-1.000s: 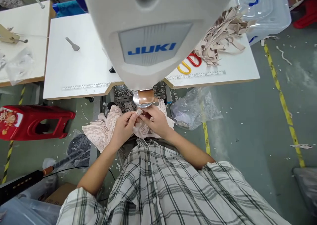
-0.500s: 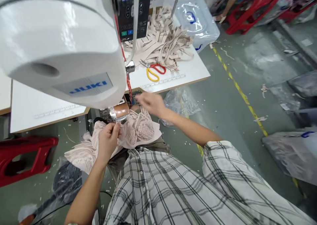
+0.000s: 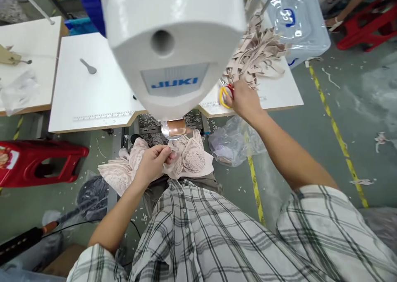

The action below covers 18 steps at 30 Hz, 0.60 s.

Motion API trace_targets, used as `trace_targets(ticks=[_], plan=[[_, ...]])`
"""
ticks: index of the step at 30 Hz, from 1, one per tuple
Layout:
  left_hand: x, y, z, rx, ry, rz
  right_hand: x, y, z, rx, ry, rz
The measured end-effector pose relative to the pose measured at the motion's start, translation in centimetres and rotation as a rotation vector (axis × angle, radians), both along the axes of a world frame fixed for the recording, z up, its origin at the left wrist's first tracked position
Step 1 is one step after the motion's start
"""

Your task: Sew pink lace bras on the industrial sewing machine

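A pale pink lace bra (image 3: 194,158) lies over my lap beneath the sewing machine's head (image 3: 176,79). My left hand (image 3: 156,160) pinches a narrow edge of it between thumb and fingers, just in front of the machine's round metal guard (image 3: 173,130). At the right, on the white table, my right hand (image 3: 246,102) has its fingers closed at the handles of the scissors (image 3: 223,98), which are red and yellow. The hand covers most of the red handle. More pink lace (image 3: 120,172) is bunched left of my left hand.
Beige fabric strips (image 3: 257,50) are heaped behind the scissors. A clear lidded box (image 3: 305,21) stands beyond the table's right end. A grey flat tool (image 3: 88,67) lies on the left tabletop. A red stool (image 3: 62,160) is at the left, a plastic bag (image 3: 231,143) below the table.
My right hand has moved from beside the machine's needle area out to the scissors on the table. My left hand keeps its pinch on the bra. The view has swung left.
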<state>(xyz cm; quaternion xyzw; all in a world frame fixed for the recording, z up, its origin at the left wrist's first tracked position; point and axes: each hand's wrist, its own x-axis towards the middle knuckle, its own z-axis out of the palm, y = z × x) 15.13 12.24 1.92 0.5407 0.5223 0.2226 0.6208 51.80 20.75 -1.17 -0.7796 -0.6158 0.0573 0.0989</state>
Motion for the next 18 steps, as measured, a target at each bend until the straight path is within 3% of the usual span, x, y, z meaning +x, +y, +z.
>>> trace_targets(ticks=[4, 8, 12, 18], plan=[[-0.4, 0.2, 0.0, -0.15, -0.197, 0.074, -2.9, -9.9, 1.3, 0.0, 0.121, 0.099], [-0.1, 0.5, 0.1, -0.237, -0.293, 0.131, -8.2, -17.3, 1.8, 0.059, 0.301, 0.473], [0.2, 0.5, 0.7, -0.201, -0.26, 0.077, -12.1, -17.6, 1.4, 0.184, 0.347, 0.542], [0.2, 0.0, 1.4, -0.08, -0.093, -0.02, -13.7, -14.7, 0.1, 0.163, 0.432, 0.586]])
